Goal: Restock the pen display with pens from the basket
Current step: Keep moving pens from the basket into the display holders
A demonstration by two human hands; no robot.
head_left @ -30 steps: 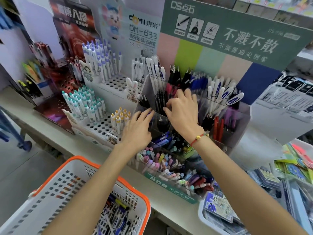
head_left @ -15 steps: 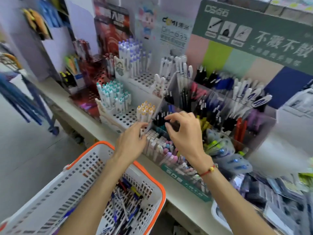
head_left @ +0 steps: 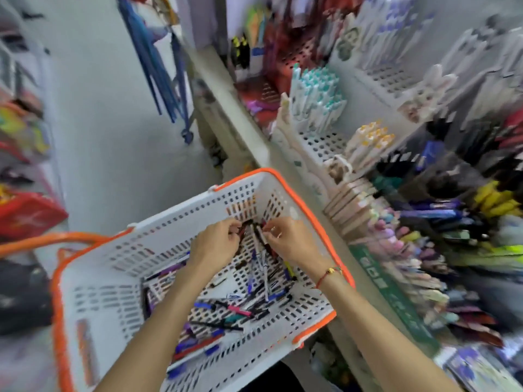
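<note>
Head view, blurred by motion. Loose pens (head_left: 249, 281) lie scattered over the bottom of the basket (head_left: 181, 219), a white perforated one with an orange rim, tilted, its right edge just beside the counter edge (head_left: 243, 128). Pens are mixed: blue, black, one pink, red ones nearer the front wall.

Both hands are down inside the basket at its far end. Left hand (head_left: 216, 246): fingers curled, pinching at a few dark-tipped pens (head_left: 256, 236) that stand up between the two hands. Right hand (head_left: 288, 240): fingers curled too, tips on the same small bunch from the other side; ring on one finger, red string bracelet (head_left: 328, 274) with a gold bead on the wrist. Exactly how many pens each hand holds cannot be told, too blurred. Both forearms reach in from the bottom edge.

Pen display (head_left: 424, 199) sits on the counter to the right of the basket, well apart from the hands: clear compartments packed with dark, blue, yellow and pastel pens, green label strip (head_left: 396, 301) along its front. Behind it, white peg racks with teal-capped pens (head_left: 317, 97) and yellow-capped pens (head_left: 370, 140) standing upright, rabbit-shaped cutout (head_left: 427, 91) on the rack. Red display (head_left: 285, 66) further back.

Left of basket: grey floor (head_left: 113, 137), blue metal frame (head_left: 167, 75), orange handle (head_left: 42, 240), red box (head_left: 25, 213).
</note>
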